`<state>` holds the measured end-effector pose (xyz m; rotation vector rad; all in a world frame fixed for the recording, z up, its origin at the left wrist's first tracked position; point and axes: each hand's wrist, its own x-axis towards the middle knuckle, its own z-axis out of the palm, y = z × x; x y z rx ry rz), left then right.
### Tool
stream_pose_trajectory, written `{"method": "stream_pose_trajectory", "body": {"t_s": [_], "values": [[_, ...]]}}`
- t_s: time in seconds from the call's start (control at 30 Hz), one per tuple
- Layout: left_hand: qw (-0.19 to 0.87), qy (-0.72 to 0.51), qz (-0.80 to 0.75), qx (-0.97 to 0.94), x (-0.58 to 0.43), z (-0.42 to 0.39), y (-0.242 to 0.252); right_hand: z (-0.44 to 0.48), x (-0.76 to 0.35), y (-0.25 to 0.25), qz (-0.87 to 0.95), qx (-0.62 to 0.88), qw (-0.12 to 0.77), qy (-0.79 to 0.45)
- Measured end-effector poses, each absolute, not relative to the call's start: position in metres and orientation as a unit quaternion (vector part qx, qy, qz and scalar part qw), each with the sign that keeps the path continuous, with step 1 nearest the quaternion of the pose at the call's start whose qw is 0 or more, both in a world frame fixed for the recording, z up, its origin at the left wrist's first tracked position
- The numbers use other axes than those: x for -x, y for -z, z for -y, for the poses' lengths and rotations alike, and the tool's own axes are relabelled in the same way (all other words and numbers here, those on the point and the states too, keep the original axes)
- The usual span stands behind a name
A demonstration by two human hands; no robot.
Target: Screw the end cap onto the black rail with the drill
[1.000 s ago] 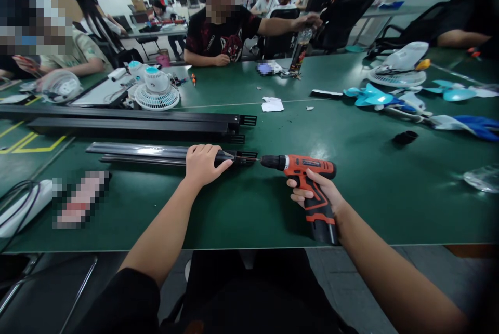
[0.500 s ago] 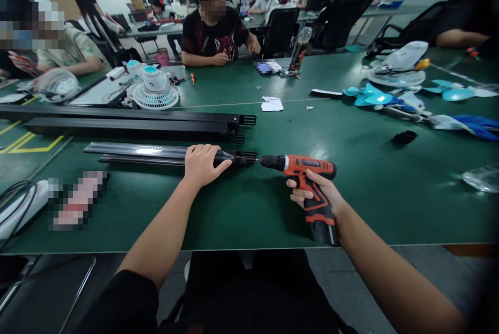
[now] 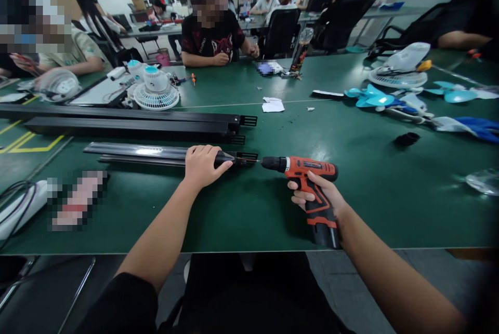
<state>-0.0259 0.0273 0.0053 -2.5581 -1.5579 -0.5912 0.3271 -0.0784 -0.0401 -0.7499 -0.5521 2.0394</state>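
My left hand (image 3: pixel 203 165) is wrapped over the right part of a long black profile bar (image 3: pixel 144 152) lying on the green table. Its fingers and thumb press round the bar. My right hand (image 3: pixel 317 191) grips a red and black cordless drill (image 3: pixel 312 168) by the handle, the index finger near the trigger. The drill points left, and its thin bit lines up with the slotted end piece (image 3: pixel 248 158) of the bar. Whether the bit touches a screw there is too small to tell.
More black bars (image 3: pixel 128 127) lie just behind. A phone (image 3: pixel 80 200) rests at the left, fan parts (image 3: pixel 156 90) stand farther back, and blue fan blades (image 3: pixel 376 96) lie right. A black ring-like piece (image 3: pixel 407 139) is nearby. A co-worker (image 3: pixel 214 32) sits across the table.
The drill and my right hand have shifted very slightly right and down in view. My left hand still holds the bar in the same place.
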Motion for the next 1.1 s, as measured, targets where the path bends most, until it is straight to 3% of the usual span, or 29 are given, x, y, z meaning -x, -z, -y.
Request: {"method": "stream_pose_trajectory", "body": {"t_s": [1.1], "values": [[0.036,0.2,0.508,0.837,0.0249,-0.0272,-0.0061,0.0803,-0.3243,0.0383,0.2,0.291,0.452,-0.819]]}}
